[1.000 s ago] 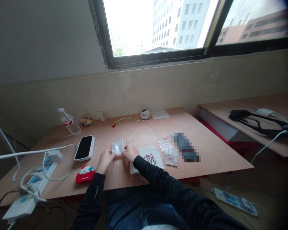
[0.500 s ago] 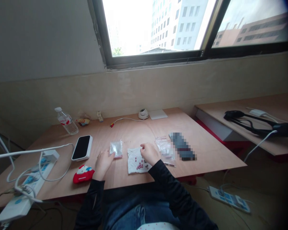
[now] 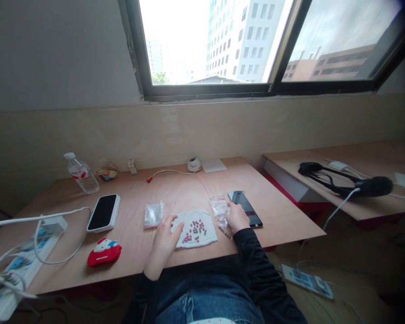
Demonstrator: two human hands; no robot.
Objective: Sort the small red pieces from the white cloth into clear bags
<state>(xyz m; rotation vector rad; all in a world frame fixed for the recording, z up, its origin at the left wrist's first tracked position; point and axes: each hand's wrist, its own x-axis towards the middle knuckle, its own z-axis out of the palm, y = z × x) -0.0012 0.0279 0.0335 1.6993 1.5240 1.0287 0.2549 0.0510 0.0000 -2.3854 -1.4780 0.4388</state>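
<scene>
Since half a second before, we saw that the right hand [image 3: 238, 218] had gone from over the white cloth [image 3: 209, 220] to the clear bags [image 3: 218, 207] on its right, while the left hand [image 3: 165, 240] had shifted from the single bag [image 3: 154, 214] to the cloth's left edge. We found the left thumb and fingers spread with nothing between them; whether they touched the cloth, we could not tell. The right fingers were drawn close together at the bags, but we could not tell if they pinched one or merely rested there, since the hand hid the contact. Pink and dark beads [image 3: 195, 229] lay loose on the cloth, which we judged was there to stop them rolling about the table [image 3: 138, 243] and to show them up against white. The single bag lay flat just beyond the left hand, probably to stay within reach; we could not make out its contents. The bags on the right overlapped in a pile, and what they held was unclear too. We noted a phone [image 3: 245, 201] just beside the right hand.
</scene>
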